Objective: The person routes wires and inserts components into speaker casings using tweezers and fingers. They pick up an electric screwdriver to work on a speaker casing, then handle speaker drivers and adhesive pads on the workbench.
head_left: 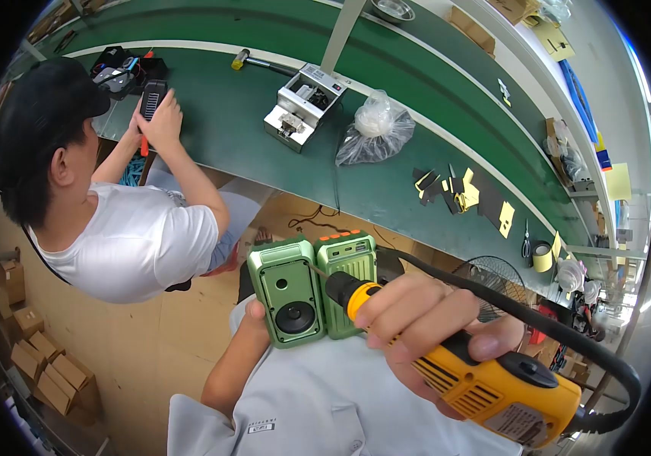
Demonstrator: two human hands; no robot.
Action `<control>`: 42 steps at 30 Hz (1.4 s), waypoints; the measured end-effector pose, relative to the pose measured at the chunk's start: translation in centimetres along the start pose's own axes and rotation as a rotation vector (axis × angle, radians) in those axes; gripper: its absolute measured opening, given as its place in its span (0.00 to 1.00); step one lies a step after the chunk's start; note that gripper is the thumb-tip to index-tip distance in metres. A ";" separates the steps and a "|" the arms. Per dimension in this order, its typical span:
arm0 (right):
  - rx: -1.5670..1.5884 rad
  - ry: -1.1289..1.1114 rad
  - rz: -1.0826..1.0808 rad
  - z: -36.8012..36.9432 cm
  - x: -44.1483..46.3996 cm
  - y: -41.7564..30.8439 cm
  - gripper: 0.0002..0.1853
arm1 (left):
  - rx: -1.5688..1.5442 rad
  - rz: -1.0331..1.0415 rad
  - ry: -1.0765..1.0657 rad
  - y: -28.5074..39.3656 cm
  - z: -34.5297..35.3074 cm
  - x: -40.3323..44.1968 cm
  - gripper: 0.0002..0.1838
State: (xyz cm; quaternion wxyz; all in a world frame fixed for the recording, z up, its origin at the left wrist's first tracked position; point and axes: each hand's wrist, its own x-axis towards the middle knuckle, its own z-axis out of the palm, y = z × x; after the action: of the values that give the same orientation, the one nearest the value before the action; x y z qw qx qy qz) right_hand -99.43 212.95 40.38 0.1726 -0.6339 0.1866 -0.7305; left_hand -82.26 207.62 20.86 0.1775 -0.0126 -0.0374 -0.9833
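Note:
My right hand [435, 327] is wrapped round a yellow and black electric screwdriver [485, 387], its thin bit pointing left at the upper right edge of a green speaker housing [287, 292]. That housing shows a round black speaker cone and a small hole. Against its right side stands a second green casing [346, 277] with ribs, ports and orange buttons on top. My left hand [255, 321] grips the first housing from its lower left; most of the fingers are hidden behind it.
At the left, a co-worker [120, 235] holds a black device. The green bench [226, 129] carries a metal machine [304, 106], a plastic bag [375, 129], a hammer [264, 64] and black and yellow pieces [451, 190]. A thick black cable [523, 311] loops behind my right hand.

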 end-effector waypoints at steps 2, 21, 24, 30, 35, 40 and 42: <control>-0.025 -0.024 0.028 -0.2 -0.3 -0.1 0.32 | 0.014 -0.004 0.007 -0.1 0.2 0.1 0.51; -0.017 0.059 0.266 -0.8 -1.0 -1.2 0.11 | 0.123 -0.220 0.114 -0.5 1.2 -0.3 0.53; -0.074 0.032 0.261 -0.8 -0.6 -1.3 0.16 | 0.123 -0.224 0.117 -0.6 1.4 0.0 0.53; -0.084 -0.010 0.214 -1.4 -0.8 -1.3 0.29 | 0.137 -0.221 0.125 -0.6 1.9 0.4 0.53; -0.091 -0.005 0.191 -1.3 -1.0 -1.3 0.29 | 0.137 -0.216 0.107 -0.8 1.2 0.4 0.53; -0.115 -0.041 0.215 -1.8 -1.5 -1.4 0.29 | 0.018 -0.210 0.075 -1.2 -0.3 0.2 0.49; -0.075 0.004 0.238 -1.4 -1.9 -1.5 0.21 | 0.025 -0.202 0.070 -1.4 -0.2 0.1 0.50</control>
State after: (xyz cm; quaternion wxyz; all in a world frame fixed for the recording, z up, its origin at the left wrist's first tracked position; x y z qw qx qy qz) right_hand -100.57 215.22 39.31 0.2336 -0.6117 0.2880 -0.6988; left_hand -82.87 208.83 20.62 0.0786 0.0280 -0.0445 -0.9955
